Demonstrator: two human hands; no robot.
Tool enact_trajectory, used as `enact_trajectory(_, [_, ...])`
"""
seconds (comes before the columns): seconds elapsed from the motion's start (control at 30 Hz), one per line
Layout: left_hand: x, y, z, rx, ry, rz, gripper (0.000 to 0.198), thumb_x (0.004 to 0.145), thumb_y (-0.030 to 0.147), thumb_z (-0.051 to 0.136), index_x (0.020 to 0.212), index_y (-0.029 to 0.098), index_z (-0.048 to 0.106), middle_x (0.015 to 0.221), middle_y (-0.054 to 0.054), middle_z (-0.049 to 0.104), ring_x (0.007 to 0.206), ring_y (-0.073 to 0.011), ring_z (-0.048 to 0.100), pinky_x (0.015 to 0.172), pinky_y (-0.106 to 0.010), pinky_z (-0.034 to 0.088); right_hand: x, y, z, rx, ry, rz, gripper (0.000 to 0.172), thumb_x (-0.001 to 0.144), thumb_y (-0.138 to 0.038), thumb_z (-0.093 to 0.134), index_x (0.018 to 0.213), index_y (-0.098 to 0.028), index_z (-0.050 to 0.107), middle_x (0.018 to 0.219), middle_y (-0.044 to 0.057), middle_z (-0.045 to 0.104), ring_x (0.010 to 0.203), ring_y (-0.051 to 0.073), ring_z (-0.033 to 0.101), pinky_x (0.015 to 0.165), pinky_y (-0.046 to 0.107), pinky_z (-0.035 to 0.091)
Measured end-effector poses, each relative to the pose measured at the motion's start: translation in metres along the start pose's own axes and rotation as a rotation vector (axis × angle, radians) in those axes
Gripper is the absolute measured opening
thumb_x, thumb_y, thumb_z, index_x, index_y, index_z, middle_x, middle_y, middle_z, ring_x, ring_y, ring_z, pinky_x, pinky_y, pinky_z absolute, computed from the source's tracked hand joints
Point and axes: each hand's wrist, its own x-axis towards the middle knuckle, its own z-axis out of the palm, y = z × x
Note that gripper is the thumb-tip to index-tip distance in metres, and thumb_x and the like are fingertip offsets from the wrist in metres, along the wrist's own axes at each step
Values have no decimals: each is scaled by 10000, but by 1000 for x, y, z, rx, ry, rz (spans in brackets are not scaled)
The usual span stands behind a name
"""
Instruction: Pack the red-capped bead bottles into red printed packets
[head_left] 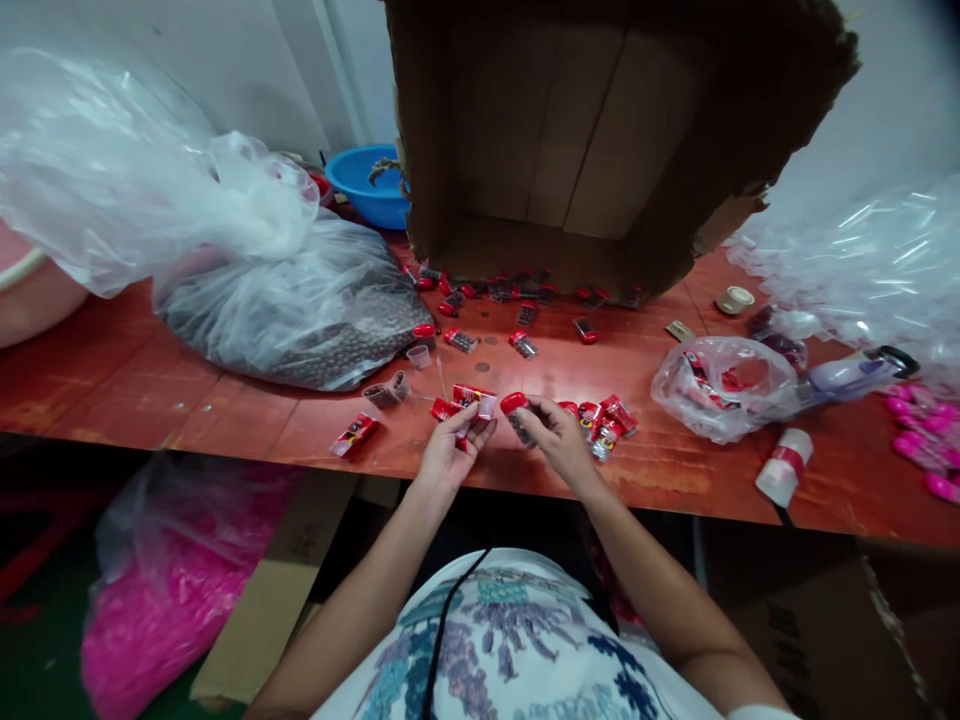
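My left hand is closed on a red printed wrapper sleeve with a clear edge, near the table's front. More red print shows just beside its fingers. My right hand grips a small clear jar with a red cap and dark beads inside, tilted and apart from the sleeve. To its right lies a small pile of red-wrapped jars. Left of my hands are a flat red packet, some small open clear cups and another clear cup. Red-capped jars lie scattered farther back.
A large cardboard box lies open towards me on the red table. Left stands a clear bag of dark beads, with a blue basin behind. Right are a plastic bag of red wrappers and a purple-grey handled tool.
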Motion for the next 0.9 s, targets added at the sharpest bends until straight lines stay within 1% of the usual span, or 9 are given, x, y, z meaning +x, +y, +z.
enact_trajectory(0.13, [0,-5,0,22,-32,8,117,773,17,572,748,96,654,712,-84,723,653,-159,692,740,-310,579,-5,3,14,141,40,54,294,823,-408,571,1008,-192,645,764,9,609,616,126,529,530,227,439])
enact_trajectory(0.2, [0,-7,-1,39,-47,17,104,760,21,591,752,98,660,725,-81,727,671,-164,695,752,-309,576,-5,4,16,179,26,74,299,821,-406,575,1012,-188,647,739,3,599,584,117,512,496,220,428])
enact_trajectory(0.37, [-3,-9,-2,96,-89,63,88,725,39,635,783,89,680,756,-82,735,711,-181,699,775,-320,565,-6,4,16,188,-5,88,308,811,-385,596,1031,-177,652,745,2,607,585,102,513,502,205,423])
enact_trajectory(0.5, [-8,-9,-1,186,-125,168,142,672,90,711,813,88,690,789,-85,736,716,-187,697,755,-317,557,-6,6,15,232,15,108,353,738,-382,680,1019,-196,574,715,-29,585,579,100,530,509,203,441])
enact_trajectory(0.6, [-13,-9,2,248,-135,259,227,586,112,785,791,101,688,773,-72,729,687,-185,689,725,-315,551,-6,7,14,198,-16,93,339,719,-393,701,961,-201,561,708,-32,590,579,101,536,518,208,444])
enact_trajectory(0.67, [-15,-9,4,288,-134,309,252,534,109,814,748,109,682,724,-51,717,649,-173,678,700,-303,546,-6,7,13,153,-47,62,313,732,-395,696,952,-202,584,698,-31,596,581,103,539,534,215,443])
enact_trajectory(0.73, [-17,-10,5,335,-143,349,254,520,122,825,729,117,680,695,-34,705,632,-162,667,684,-289,541,-8,7,11,112,-56,29,287,748,-392,688,955,-209,613,715,-21,620,609,115,562,556,224,452])
enact_trajectory(0.8, [-18,-11,4,385,-151,386,272,524,149,829,755,124,686,702,-27,701,644,-159,662,691,-286,536,-10,6,10,55,-42,-10,262,764,-388,675,962,-219,641,790,3,659,693,142,604,611,244,478])
enact_trajectory(0.9, [-18,-11,1,450,-135,412,373,494,170,846,833,124,696,721,-25,699,666,-159,656,715,-285,524,-12,5,6,-52,-22,-65,245,785,-379,656,982,-235,674,909,32,687,835,180,631,734,284,500])
